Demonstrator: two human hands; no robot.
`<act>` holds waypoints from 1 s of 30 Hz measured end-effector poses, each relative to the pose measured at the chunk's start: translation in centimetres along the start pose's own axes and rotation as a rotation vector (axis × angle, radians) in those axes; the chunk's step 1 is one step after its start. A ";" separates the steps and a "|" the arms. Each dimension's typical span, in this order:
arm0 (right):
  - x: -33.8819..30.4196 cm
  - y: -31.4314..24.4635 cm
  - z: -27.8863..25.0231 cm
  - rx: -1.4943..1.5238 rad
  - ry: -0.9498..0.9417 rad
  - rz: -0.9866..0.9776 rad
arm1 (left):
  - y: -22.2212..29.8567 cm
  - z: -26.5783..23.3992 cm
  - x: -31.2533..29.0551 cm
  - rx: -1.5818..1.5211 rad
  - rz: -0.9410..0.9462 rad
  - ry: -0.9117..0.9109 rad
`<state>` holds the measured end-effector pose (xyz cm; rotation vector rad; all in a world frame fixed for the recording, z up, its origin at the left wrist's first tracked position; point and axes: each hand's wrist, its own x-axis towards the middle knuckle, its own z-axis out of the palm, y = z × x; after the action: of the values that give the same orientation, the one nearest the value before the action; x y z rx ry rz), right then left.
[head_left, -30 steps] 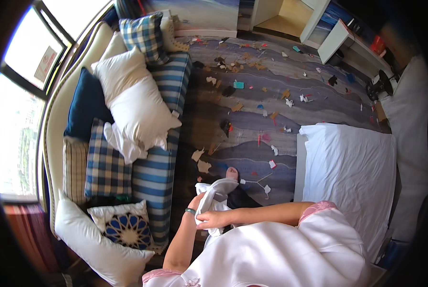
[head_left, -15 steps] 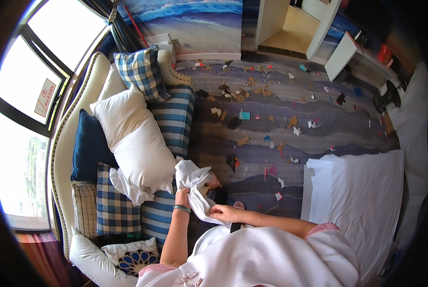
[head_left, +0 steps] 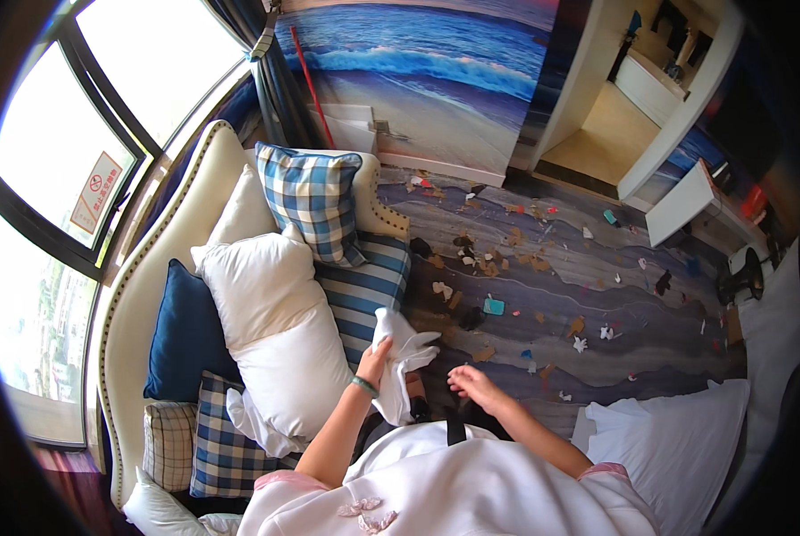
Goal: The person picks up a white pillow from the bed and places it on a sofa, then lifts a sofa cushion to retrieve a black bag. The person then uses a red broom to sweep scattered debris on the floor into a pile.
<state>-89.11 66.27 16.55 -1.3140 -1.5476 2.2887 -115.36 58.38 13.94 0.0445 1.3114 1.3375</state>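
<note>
My left hand (head_left: 375, 362) grips a white cloth (head_left: 402, 357) that hangs crumpled over the front edge of the striped sofa seat (head_left: 364, 290). A green bangle sits on that wrist. My right hand (head_left: 474, 386) hovers just right of the cloth with fingers loosely spread, holding nothing. Both forearms come up from my white and pink garment at the bottom of the view.
The cream-framed sofa (head_left: 150, 295) carries a large white pillow (head_left: 275, 344), checked blue cushions (head_left: 315, 201) and a dark blue cushion (head_left: 181, 335). Paper scraps and litter (head_left: 525, 259) are scattered over the grey floor. A white bed (head_left: 686, 442) is at lower right, a white desk (head_left: 686, 201) farther back.
My view has swung up toward the sofa and wall. My left hand has carried the cloth higher over the seat edge, and my right hand has come off the cloth.
</note>
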 end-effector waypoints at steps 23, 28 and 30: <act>34.2 -24.2 -23.7 -0.022 -0.093 0.159 | 19.0 11.9 27.6 0.017 0.423 0.464; 41.4 -32.5 -30.3 -0.066 -0.070 0.121 | 22.5 16.7 33.5 -0.023 0.395 0.491; 43.8 -35.3 -32.1 -0.034 -0.056 0.168 | 24.4 18.4 35.4 -0.054 0.402 0.490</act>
<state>-107.84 128.24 14.32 -1.4522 -1.5554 2.4271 -129.34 103.02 14.11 -0.0650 1.7380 1.8009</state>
